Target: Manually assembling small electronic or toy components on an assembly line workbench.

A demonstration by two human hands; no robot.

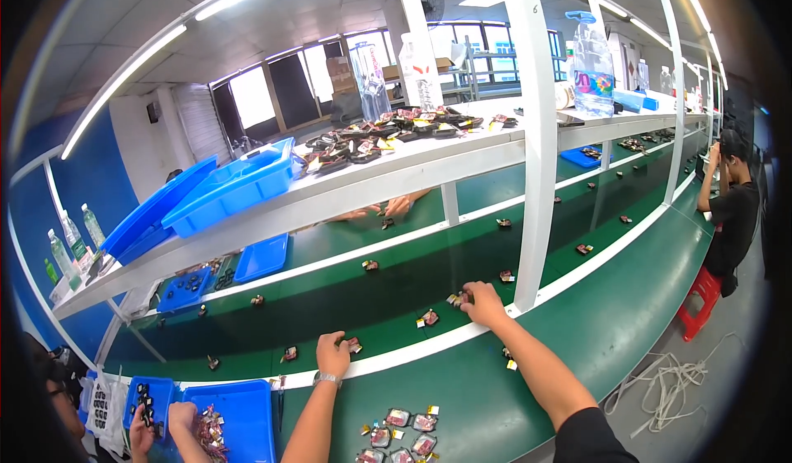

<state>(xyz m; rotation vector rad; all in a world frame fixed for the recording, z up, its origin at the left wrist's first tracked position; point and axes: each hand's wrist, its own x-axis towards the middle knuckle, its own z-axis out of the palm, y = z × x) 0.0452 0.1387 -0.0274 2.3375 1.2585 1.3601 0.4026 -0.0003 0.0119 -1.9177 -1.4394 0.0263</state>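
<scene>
Head view: two bare hands work over a green belt [429, 273]. The left hand [332, 354], at 7 o'clock, has its fingers curled beside a small part [355, 345]; whether it grips the piece cannot be told. At between 4 and 5 o'clock, the right hand [484, 305] bends half-closed over a second part [455, 300], its hold likewise unclear. Loose pieces [398, 418] lie clustered at 6 o'clock; a blue tray [252, 430] sits at 7. A seated co-worker [734, 203] occupies 3 o'clock.

white post [540, 141] obstacle beside right hand [485, 305]
</scene>
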